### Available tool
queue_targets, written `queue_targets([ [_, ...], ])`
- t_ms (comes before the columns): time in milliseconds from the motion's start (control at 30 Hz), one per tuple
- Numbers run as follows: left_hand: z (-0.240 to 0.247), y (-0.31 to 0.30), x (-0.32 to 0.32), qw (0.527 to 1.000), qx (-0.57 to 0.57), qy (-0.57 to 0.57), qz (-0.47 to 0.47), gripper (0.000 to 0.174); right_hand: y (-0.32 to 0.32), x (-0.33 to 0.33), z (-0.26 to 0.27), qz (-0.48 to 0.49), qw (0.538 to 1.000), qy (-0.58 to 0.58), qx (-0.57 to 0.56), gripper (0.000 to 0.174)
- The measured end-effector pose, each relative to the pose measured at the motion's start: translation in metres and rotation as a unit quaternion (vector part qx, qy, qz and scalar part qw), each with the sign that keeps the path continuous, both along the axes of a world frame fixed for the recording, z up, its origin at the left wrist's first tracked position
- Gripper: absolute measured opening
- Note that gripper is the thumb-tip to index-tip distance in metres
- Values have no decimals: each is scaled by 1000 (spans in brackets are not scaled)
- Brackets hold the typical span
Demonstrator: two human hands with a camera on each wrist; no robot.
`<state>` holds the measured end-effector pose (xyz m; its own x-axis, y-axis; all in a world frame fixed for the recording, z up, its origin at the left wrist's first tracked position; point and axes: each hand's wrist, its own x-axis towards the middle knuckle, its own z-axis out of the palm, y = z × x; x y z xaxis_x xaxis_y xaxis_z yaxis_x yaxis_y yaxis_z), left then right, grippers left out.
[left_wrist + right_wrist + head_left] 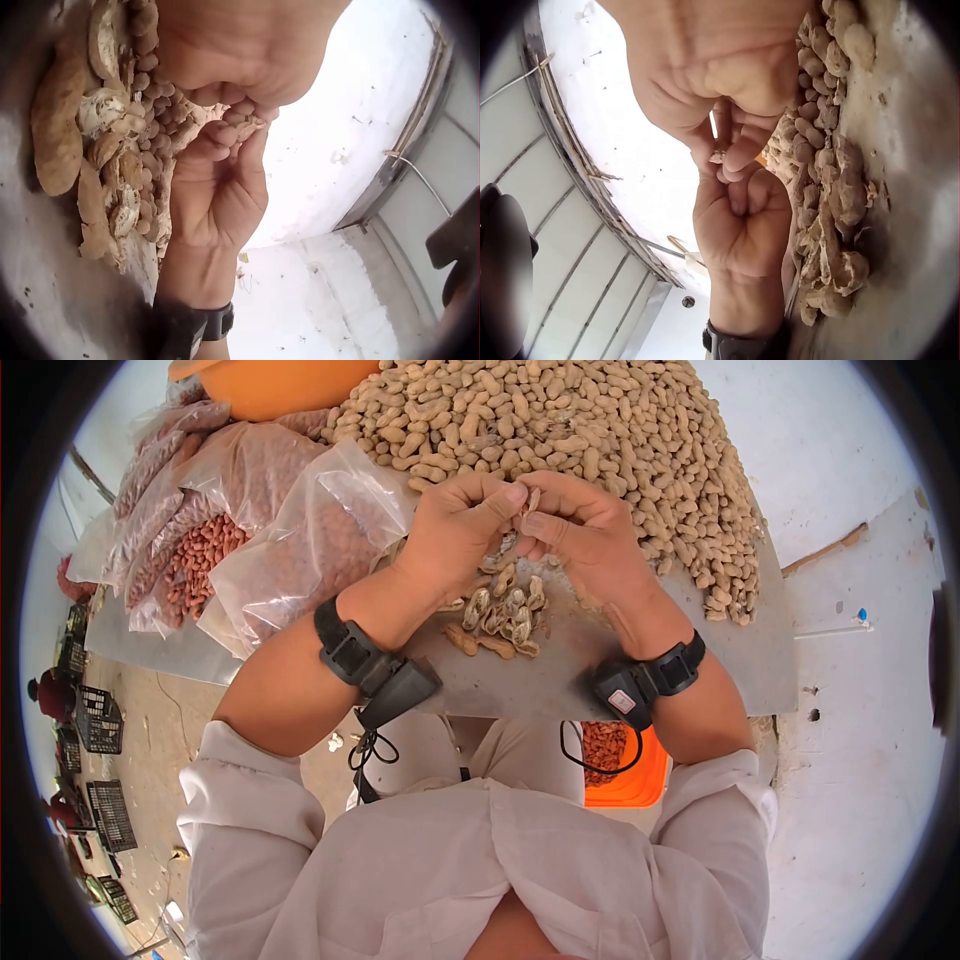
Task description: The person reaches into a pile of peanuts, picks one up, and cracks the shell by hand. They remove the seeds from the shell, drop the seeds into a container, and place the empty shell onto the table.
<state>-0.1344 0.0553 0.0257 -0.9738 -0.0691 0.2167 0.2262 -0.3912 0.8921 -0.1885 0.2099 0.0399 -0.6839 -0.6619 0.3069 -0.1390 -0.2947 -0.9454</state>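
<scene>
Both hands meet over the near edge of the peanut heap. A peanut (531, 503) in a pale, opened shell is between their fingertips, mostly covered by them. My right hand (592, 538) pinches it between thumb and index finger. My left hand (448, 532) pinches its other side, thumb laid along the top. In the left wrist view a bit of the pale shell (247, 129) shows between the fingers. Just below the hands, split empty shells (515, 612) and a few whole peanuts (460, 639) lie on the metal table (500, 685).
A large heap of unshelled peanuts (560, 420) covers the back of the table. At the left are clear plastic bags (310, 540) of red kernels (200, 555), with an orange basin (290, 385) behind. Below the table edge stands an orange container (652, 770) holding kernels.
</scene>
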Motion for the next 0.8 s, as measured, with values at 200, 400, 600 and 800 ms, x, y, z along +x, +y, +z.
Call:
queue_targets([
  [200, -1, -2, -3, 995, 79, -25, -48, 18, -1, 0, -1, -21, 1000, 4, -12, 33],
  [400, 1, -3, -2, 986, 101, -103, -82, 17, -1, 3, 2, -154, 954, 247, 79, 32],
  [600, 1, -5, -2, 964, 176, -172, -102, 19, 1, -2, 5, -188, 869, 442, 117, 35],
  [800, -6, -8, -8, 946, 210, -203, -139, 18, 0, 3, 10, -205, 832, 501, 121, 33],
])
